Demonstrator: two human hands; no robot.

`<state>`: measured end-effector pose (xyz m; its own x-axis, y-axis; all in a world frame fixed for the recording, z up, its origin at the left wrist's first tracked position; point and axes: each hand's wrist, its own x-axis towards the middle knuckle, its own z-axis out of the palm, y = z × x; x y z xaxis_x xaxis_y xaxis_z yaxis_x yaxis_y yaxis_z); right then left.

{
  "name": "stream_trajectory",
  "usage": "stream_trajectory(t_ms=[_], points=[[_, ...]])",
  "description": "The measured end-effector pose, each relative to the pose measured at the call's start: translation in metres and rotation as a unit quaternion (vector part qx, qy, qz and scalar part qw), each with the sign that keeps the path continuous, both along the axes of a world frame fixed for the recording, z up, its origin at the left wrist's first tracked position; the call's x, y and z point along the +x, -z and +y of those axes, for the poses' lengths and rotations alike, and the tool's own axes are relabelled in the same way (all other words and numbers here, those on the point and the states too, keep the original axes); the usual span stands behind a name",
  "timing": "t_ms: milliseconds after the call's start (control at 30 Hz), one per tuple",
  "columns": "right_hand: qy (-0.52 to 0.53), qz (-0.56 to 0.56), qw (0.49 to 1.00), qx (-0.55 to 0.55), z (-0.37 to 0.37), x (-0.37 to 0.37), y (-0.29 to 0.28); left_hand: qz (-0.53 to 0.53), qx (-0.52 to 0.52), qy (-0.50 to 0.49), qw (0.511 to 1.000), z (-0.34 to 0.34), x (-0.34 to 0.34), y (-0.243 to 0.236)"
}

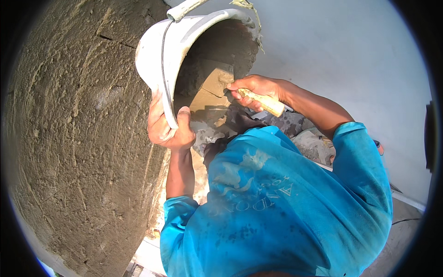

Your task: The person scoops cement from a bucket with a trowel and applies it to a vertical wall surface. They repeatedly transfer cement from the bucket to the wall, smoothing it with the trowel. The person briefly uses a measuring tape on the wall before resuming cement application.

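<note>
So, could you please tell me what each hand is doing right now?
Left hand: closed, holding the white bucket by its rim.
Right hand: closed, holding a trowel.

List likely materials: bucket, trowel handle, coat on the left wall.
Bucket: probably plastic; smooth, white, smeared, thick-lipped.
Trowel handle: maybe wood, pale yellow and rounded; smears leave plastic possible.
Wall coat: likely cement mortar; grey-brown, matte, gritty, with drag ridges.

The floor (408, 237) was grey. A thin dark strand (406, 220), apparently a cable, lay on it at lower right; mottled splatter (290, 121) marked the area near centre.
</note>
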<state>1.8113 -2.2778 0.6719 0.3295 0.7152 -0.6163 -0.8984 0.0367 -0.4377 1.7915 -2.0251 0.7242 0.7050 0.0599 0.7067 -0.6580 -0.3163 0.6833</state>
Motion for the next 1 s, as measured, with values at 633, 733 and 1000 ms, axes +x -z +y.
stream_trajectory(t_ms=[633,733,1000], points=[[0.202,-0.138,0.932,0.269,0.038,0.022,-0.217,0.33,-0.497,0.029,0.802,0.038,0.023,0.028],[0.226,-0.346,0.89,0.194,0.059,0.066,-0.285,0.331,-0.492,-0.007,0.805,0.032,0.005,0.012],[0.292,-0.732,0.512,-0.34,0.142,0.254,-0.288,0.365,-0.521,0.018,0.771,0.021,-0.011,0.031]])
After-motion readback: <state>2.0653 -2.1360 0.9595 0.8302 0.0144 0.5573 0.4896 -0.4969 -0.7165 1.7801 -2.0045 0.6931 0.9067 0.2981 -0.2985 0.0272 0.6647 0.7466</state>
